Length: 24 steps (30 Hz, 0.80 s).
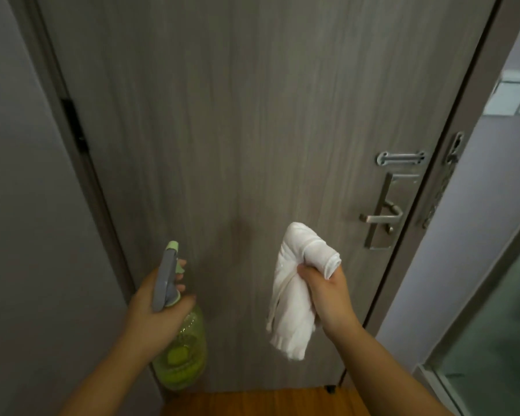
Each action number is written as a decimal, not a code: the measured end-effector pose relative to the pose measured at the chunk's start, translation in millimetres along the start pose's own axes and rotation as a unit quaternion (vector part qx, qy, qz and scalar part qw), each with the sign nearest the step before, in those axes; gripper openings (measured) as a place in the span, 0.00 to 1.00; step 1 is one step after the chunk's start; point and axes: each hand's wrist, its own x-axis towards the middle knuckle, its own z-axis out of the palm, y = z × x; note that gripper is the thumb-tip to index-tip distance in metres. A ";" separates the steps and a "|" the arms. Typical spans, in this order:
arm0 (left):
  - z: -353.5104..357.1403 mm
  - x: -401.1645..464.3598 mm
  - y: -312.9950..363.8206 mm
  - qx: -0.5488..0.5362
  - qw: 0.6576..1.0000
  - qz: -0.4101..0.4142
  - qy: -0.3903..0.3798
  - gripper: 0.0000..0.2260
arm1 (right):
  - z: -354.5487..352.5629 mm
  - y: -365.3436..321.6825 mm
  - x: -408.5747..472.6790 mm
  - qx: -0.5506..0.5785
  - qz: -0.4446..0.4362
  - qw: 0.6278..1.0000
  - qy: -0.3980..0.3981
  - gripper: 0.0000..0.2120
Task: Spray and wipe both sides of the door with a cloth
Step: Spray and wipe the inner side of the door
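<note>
A grey wood-grain door (237,115) fills the middle of the head view, standing partly ajar with its free edge at the right. My left hand (155,307) grips a green spray bottle (182,355) by its grey trigger head, nozzle aimed at the door's lower part. A darker damp patch (237,232) shows on the door just ahead of the nozzle. My right hand (327,295) holds a bunched white cloth (291,310) a little in front of the door, below and left of the metal lever handle (382,216).
A latch plate (401,159) sits above the handle. A grey wall (27,205) and the hinge-side frame stand at the left. Beyond the door's right edge are a lilac wall (478,220) and a glass panel (499,340). Wooden floor (252,403) lies below.
</note>
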 end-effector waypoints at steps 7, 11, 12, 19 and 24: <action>-44.7 -66.7 57.5 0.004 0.992 0.019 0.125 0.17 | 19.5 -57.7 -19.7 0.015 -0.024 0.996 -0.090 0.15; -58.1 -135.3 72.3 0.039 0.969 0.001 0.246 0.19 | 34.8 -60.1 -30.4 0.023 -0.040 0.978 -0.203 0.14; -59.0 -156.4 76.5 0.052 0.958 -0.004 0.282 0.19 | 38.7 -61.7 -36.2 0.019 -0.044 0.970 -0.238 0.15; -39.9 -317.9 96.7 0.113 0.876 -0.076 0.463 0.18 | 44.2 -76.1 -128.0 0.035 -0.007 0.905 -0.423 0.17; -17.9 -453.0 117.5 0.139 0.804 -0.142 0.560 0.18 | 38.4 -76.6 -230.2 0.044 -0.005 0.839 -0.542 0.16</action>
